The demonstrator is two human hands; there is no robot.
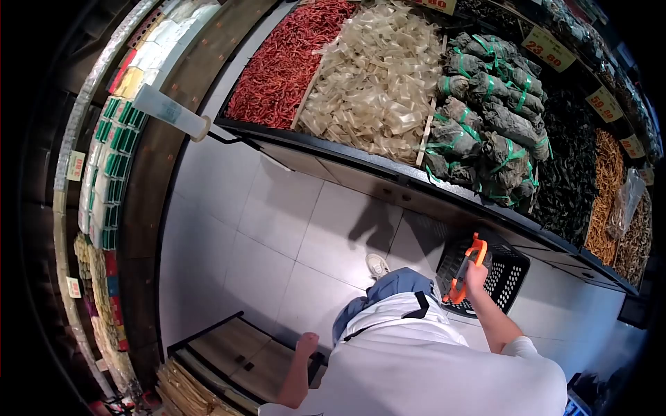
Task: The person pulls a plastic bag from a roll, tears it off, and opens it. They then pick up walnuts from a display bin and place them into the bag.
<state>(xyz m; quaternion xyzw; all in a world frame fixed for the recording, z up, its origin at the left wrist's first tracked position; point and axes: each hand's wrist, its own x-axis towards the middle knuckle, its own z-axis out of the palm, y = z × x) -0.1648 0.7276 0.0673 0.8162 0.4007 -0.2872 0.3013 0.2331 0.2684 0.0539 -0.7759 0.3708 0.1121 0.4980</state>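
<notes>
My right hand [476, 274] is closed around the orange handle of a black shopping basket [515, 276] with perforated walls. The basket hangs at my right side, beside the front of the display counter. Something dark shows inside it, but I cannot make out what. My left hand [307, 343] hangs low on the other side, its fingers curled, with nothing visible in them. Near it is the corner of a low wooden cabinet [236, 350].
Ahead, the counter holds dried red chillies [288, 62], pale translucent dried pieces [374, 76] and dark bundles tied with green bands [496, 111]. A roll of plastic bags [170, 112] juts from its left corner. Packaged goods [114, 173] line the left shelf. Tiled floor [270, 222] lies between.
</notes>
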